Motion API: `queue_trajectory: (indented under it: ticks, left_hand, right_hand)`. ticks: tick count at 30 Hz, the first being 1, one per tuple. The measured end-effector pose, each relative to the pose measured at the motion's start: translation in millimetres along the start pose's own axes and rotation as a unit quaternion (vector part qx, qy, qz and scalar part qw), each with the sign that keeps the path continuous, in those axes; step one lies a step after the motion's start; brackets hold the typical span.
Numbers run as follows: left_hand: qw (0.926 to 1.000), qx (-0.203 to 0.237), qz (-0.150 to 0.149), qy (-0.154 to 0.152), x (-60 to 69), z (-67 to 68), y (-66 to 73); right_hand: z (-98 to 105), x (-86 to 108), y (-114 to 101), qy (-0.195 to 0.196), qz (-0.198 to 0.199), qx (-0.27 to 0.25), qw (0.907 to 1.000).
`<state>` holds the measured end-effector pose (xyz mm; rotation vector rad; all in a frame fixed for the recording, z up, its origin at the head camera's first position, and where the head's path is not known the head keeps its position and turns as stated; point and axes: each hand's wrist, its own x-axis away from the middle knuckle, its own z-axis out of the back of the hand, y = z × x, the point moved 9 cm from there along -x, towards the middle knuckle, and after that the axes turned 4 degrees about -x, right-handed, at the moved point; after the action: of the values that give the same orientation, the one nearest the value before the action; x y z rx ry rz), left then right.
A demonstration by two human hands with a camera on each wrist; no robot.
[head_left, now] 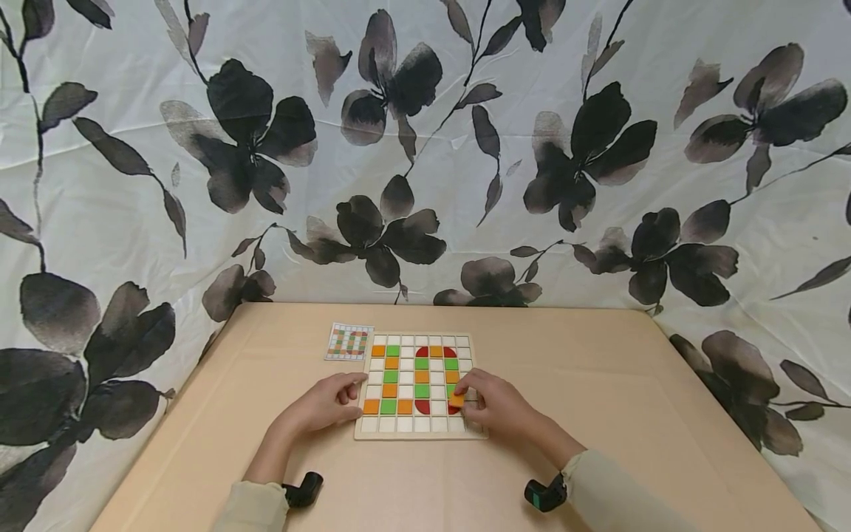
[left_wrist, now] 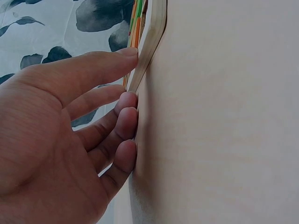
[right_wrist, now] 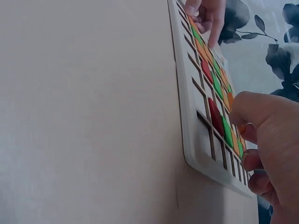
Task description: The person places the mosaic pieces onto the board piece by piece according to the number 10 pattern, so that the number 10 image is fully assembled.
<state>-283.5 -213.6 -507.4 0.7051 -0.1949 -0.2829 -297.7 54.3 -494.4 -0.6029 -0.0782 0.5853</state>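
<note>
A wooden-rimmed grid board [head_left: 422,436] lies on the table, with orange, green and red tiles set in some of its white cells. My right hand [head_left: 500,403] is over the board's lower right side and pinches an orange square tile [head_left: 456,400] between thumb and fingers. That tile covers part of a red tile; in the right wrist view the fingers mostly hide it. At the left edge, my left hand [head_left: 328,403] touches the board's rim with thumb and index fingertips. Its other fingers are loosely bent, as the left wrist view [left_wrist: 51,126] shows.
A small printed card [head_left: 349,341] with a coloured grid pattern lies at the board's upper left corner. The light wood-coloured table [head_left: 598,384] extends on both sides. Behind it hangs a white cloth [head_left: 492,222] with dark flowers.
</note>
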Motion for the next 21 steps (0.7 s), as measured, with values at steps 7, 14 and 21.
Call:
queue_trajectory:
  ticks: [7, 14, 21]
  left_hand:
    - [1.0000, 0.000, 0.002, 0.000, -0.3, -0.5, -0.1]
    - [1.0000, -0.007, -0.003, 0.004, -0.2, 0.0, 2.3]
    - [1.0000, -0.005, 0.002, 0.002, 0.3, 0.2, 1.3]
  right_hand:
    - [-15, -5.4, -14, -0.014, 0.042, 0.013, 0.9989]
    - [-21, -9.3, -19, -0.014, 0.056, 0.024, 0.9980]
    - [-25, -12.1, -22, -0.011, 0.064, 0.037, 0.9972]
